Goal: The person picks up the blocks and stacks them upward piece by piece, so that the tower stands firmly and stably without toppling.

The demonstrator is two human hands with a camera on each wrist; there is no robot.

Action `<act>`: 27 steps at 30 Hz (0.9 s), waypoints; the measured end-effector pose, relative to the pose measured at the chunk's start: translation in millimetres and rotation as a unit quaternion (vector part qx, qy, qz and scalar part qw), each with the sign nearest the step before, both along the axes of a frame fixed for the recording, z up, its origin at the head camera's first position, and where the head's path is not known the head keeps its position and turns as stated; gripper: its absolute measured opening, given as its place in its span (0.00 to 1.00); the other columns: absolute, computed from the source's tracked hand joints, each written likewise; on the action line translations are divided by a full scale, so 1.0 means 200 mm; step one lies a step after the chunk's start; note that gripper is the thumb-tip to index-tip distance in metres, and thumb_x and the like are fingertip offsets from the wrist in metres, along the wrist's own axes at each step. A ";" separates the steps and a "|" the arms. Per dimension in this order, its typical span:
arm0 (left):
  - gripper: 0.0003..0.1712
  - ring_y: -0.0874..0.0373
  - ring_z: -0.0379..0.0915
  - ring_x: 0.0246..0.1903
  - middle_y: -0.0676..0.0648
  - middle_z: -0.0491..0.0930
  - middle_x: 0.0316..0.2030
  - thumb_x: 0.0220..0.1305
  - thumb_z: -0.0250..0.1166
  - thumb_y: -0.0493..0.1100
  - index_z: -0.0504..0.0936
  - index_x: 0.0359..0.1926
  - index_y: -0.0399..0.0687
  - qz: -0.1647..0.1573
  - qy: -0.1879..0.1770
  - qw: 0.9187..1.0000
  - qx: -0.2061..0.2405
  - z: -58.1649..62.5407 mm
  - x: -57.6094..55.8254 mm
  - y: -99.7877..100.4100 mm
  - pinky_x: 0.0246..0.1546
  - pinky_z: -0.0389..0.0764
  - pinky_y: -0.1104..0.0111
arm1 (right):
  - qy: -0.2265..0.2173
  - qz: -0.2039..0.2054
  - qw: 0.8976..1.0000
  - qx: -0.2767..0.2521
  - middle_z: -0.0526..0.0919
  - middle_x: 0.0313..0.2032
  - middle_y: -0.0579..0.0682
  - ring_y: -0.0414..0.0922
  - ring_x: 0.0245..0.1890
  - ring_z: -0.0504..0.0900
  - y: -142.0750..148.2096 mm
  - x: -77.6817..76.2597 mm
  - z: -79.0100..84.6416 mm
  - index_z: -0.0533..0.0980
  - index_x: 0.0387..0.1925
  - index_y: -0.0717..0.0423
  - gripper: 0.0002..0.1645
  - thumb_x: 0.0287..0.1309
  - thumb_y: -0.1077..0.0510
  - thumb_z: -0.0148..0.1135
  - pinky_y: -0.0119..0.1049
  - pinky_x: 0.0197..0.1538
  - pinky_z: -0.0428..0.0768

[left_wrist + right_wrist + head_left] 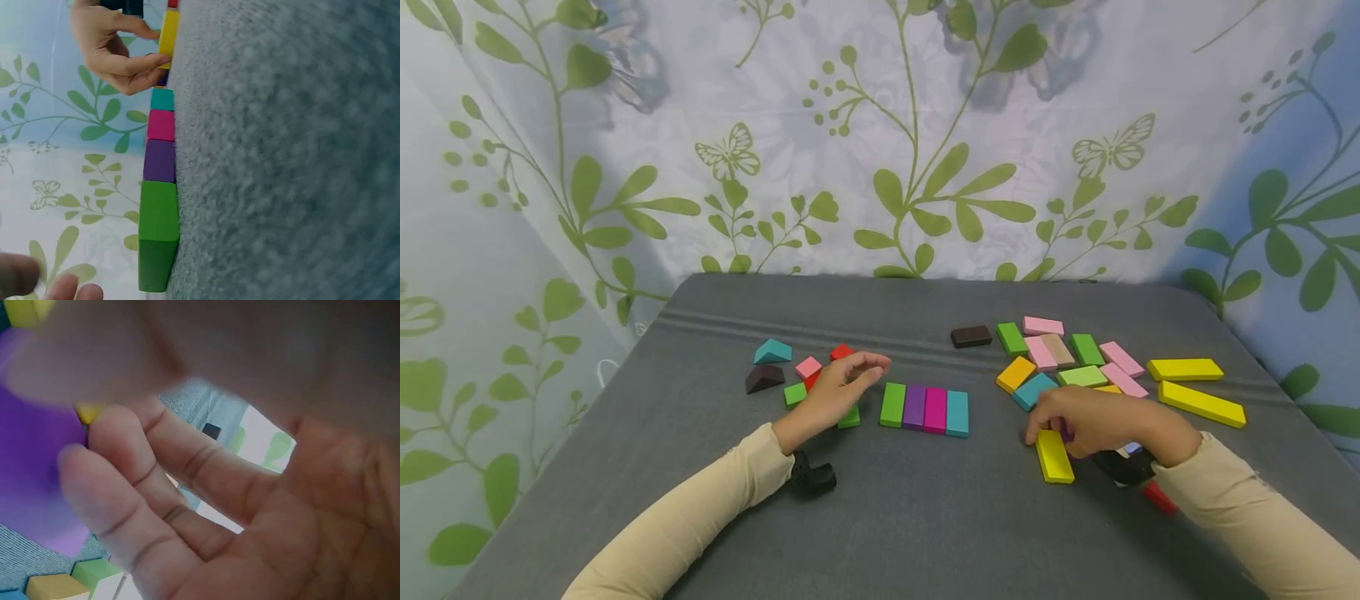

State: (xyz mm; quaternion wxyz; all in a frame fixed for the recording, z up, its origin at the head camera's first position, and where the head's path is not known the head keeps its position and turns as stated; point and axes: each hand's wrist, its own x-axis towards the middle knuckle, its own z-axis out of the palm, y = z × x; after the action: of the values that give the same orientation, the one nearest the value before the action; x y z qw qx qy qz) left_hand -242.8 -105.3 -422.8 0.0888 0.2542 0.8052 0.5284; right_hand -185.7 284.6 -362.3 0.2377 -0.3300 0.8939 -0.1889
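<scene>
My right hand [1086, 423] pinches a yellow block [1055, 457] between thumb and fingers at the right of the table, with the same block [169, 39] showing edge-on in the left wrist view. A purple block [37, 450] fills the left side of the right wrist view, close by the fingers. My left hand [835, 390] holds nothing, its fingers loosely bent above small blocks. Right of it lies a row set side by side: a green block [892, 405], a purple block [914, 407], a magenta block [935, 410] and a teal block [957, 413].
Under and beyond my left hand are a teal triangle [772, 351], a dark brown triangle [764, 379] and small red, pink and green blocks. Behind my right hand lie several mixed blocks, two long yellow blocks [1201, 403] and a dark brown block [972, 336]. A red block [1160, 497] lies near my right wrist.
</scene>
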 end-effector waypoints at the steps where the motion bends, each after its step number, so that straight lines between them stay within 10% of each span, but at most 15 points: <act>1: 0.21 0.43 0.77 0.67 0.40 0.83 0.64 0.84 0.58 0.42 0.81 0.69 0.37 -0.002 0.018 1.000 -0.019 0.00 0.00 -0.01 0.71 0.72 0.43 | -0.008 -0.002 1.000 0.005 0.79 0.43 0.40 0.38 0.39 0.74 0.00 0.00 0.00 0.88 0.48 0.48 0.28 0.48 0.76 0.78 0.34 0.42 0.81; 6: 0.23 0.42 0.71 0.71 0.42 0.82 0.66 0.75 0.67 0.40 0.82 0.67 0.39 -0.024 0.104 0.989 -0.098 -0.02 -0.01 -0.02 0.77 0.58 0.39 | 0.001 0.009 1.000 -0.001 0.77 0.42 0.39 0.37 0.38 0.73 0.00 0.00 -0.02 0.85 0.46 0.46 0.26 0.50 0.72 0.82 0.33 0.42 0.80; 15: 0.37 0.37 0.58 0.79 0.37 0.73 0.74 0.66 0.74 0.50 0.79 0.72 0.41 -0.038 0.077 0.982 -0.166 -0.02 -0.02 -0.05 0.75 0.63 0.38 | 0.056 0.089 0.988 -0.116 0.76 0.36 0.37 0.36 0.34 0.73 0.10 -0.10 -0.19 0.82 0.51 0.49 0.25 0.54 0.70 0.79 0.33 0.33 0.75; 27: 0.40 0.37 0.56 0.80 0.33 0.67 0.77 0.65 0.75 0.50 0.78 0.73 0.38 -0.079 0.078 0.975 -0.190 -0.02 -0.04 -0.07 0.75 0.64 0.39 | 0.067 -0.011 0.984 -0.165 0.79 0.37 0.39 0.35 0.30 0.75 0.00 -0.12 -0.07 0.84 0.48 0.52 0.16 0.60 0.59 0.81 0.32 0.33 0.79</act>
State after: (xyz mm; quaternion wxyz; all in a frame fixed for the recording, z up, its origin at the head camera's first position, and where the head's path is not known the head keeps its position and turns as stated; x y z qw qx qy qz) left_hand -251.6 -119.9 -425.9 0.1134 0.3358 0.8730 0.3350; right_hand -209.7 283.9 -376.9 0.1173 -0.3667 0.8681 -0.3133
